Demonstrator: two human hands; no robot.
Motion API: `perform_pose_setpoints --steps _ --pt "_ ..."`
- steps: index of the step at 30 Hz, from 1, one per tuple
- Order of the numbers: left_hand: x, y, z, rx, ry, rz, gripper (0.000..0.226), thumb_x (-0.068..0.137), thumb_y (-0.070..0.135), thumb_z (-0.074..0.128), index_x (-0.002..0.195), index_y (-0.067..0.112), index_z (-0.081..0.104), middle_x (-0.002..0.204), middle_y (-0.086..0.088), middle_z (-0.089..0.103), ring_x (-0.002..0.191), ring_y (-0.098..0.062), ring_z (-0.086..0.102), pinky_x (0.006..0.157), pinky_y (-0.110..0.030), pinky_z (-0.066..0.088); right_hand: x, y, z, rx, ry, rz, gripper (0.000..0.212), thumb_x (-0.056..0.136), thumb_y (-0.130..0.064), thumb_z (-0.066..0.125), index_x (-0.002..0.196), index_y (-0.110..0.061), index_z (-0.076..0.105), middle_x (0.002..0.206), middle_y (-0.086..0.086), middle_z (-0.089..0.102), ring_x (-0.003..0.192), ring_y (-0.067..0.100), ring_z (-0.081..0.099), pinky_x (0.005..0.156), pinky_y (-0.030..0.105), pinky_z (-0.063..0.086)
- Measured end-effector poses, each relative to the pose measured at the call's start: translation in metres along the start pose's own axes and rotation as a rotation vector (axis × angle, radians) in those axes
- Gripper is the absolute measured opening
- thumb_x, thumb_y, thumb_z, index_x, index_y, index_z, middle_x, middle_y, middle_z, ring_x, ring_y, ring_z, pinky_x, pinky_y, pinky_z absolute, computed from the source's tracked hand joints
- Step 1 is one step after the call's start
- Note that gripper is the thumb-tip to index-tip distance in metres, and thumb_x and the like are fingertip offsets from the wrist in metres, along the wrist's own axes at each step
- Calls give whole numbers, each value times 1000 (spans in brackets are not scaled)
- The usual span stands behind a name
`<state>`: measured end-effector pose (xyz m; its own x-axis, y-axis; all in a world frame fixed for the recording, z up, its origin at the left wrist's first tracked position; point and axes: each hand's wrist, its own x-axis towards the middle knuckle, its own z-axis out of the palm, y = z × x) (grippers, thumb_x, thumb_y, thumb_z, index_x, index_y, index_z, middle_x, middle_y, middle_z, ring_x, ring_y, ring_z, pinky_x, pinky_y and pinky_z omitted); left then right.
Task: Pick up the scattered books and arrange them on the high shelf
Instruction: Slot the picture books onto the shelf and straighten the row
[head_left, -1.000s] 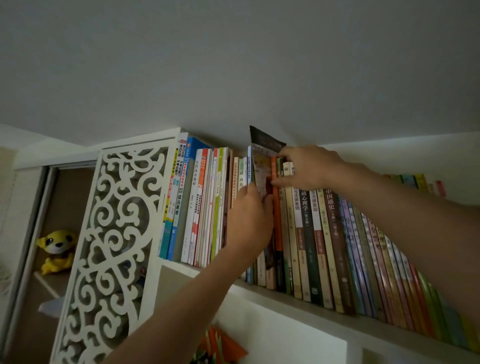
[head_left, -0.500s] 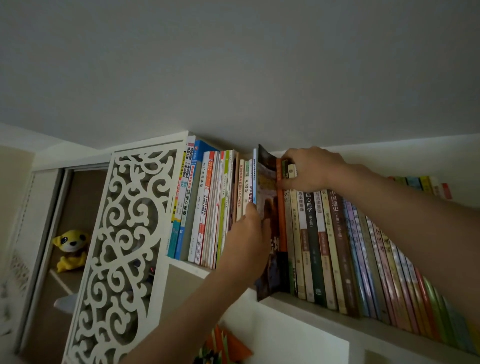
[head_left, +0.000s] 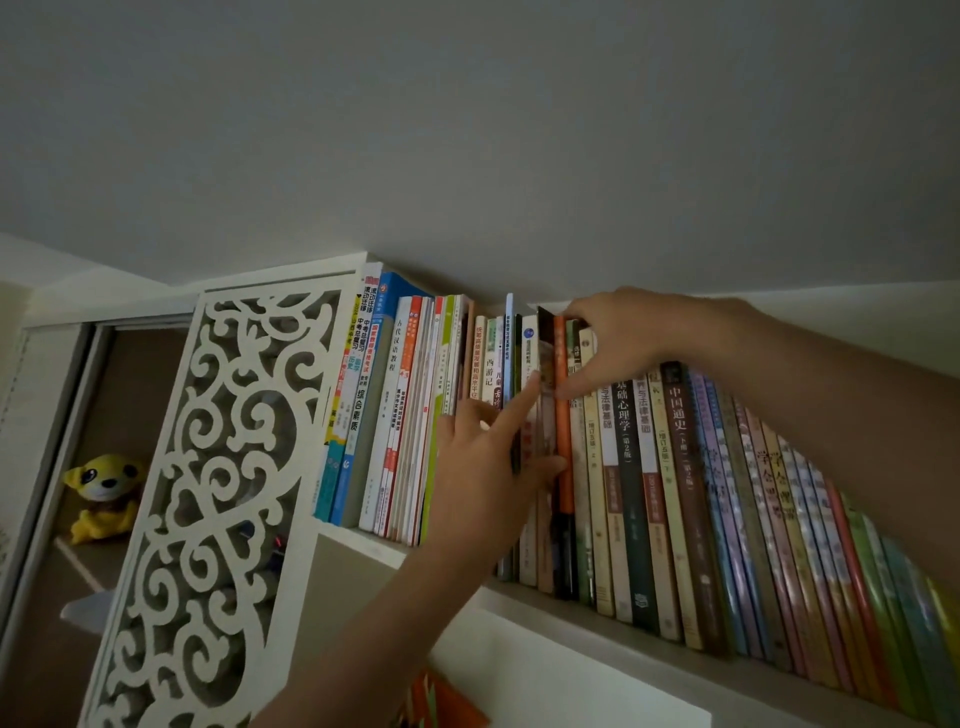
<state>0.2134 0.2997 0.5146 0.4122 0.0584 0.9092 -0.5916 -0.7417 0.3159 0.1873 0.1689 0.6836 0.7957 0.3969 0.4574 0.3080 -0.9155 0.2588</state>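
While the left hand (head_left: 480, 467) presses spread fingers (head_left: 519, 405) on the dark-covered book (head_left: 546, 374), the right hand (head_left: 618, 338) pinches spines beside "中国通史" (head_left: 678, 410).

White scrollwork panel (head_left: 208, 467); orange spine (head_left: 562, 441) — yellow plush (head_left: 104, 493)

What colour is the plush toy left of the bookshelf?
Yellow: the plush toy shows in the head view, behind the white fretwork panel.

The single head-worn camera is looking steeply upward and forward from below the high shelf (head_left: 597, 618), sitting close behind the left hand (head_left: 483, 483) and right hand (head_left: 618, 338), with the ceiling filling everything above them and the dim light perhaps blurring depth.
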Motion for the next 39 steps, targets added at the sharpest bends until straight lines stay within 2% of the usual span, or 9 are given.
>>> perform_pose_setpoints --steps 5,8,13,16,20,24,29,35,39 --pt "2 -7 7 44 49 73 82 77 57 66 145 49 20 119 -2 34 105 -13 34 86 -28 39 11 -2 -8 55 -250 49 76 55 -80 66 112 -30 59 89 -3 75 77 13 73 82 39 57" --pt "-3 -18 12 76 83 134 74 78 65 50 145 47 24 116 -2 37 105 -13 37 84 -30 44 15 1 -7 47 -89 90 94 44 -98 38 101 -28 63 87 -3 73 76 13 72 80 36 56" --pt "1 -18 14 93 104 130 78 78 55 65 144 48 26 117 0 35 105 -11 32 81 -25 35 22 3 5 94 47 112 70 79 -74 46 134 -31 43 114 1 65 88 15 65 76 32 51" --pt "0 -18 11 30 22 134 74 83 52 63 146 47 24 119 1 32 105 -8 25 83 -24 33 23 -1 1 133 8 137 63 80 -68 54 130 -29 49 101 0 69 81 14 68 73 31 54" --pt "-10 -26 5 -65 -6 109 71 91 45 56 150 41 16 124 4 34 114 -7 35 92 -23 43 18 -12 0 48 124 34 59 85 -52 61 136 -27 46 127 7 61 101 20 64 82 34 51" --pt "-11 -29 -7 69 -27 87 75 93 43 55 151 39 9 131 3 35 119 -11 34 96 -25 42 20 -21 -2 69 150 -33 52 84 -38 69 131 -20 55 127 2 62 106 18 63 86 32 51" --pt "-7 -27 -10 285 8 121 71 85 51 61 146 38 28 123 -2 44 112 -18 42 91 -36 50 20 -18 4 -32 199 -63 55 83 -52 65 128 -24 54 124 1 64 104 18 64 89 39 52" --pt "-10 -29 6 325 100 159 65 85 50 61 143 30 39 106 -7 50 93 -21 48 74 -34 51 22 -14 17 -240 310 -57 51 85 -71 39 107 -29 59 80 -9 63 67 7 57 73 33 46" --pt "-2 -24 0 193 92 127 53 93 44 55 143 36 40 106 -2 42 96 -17 33 85 -35 46 32 -14 8 -105 251 -39 47 88 -61 48 112 -23 62 99 -1 70 85 13 65 79 34 52"
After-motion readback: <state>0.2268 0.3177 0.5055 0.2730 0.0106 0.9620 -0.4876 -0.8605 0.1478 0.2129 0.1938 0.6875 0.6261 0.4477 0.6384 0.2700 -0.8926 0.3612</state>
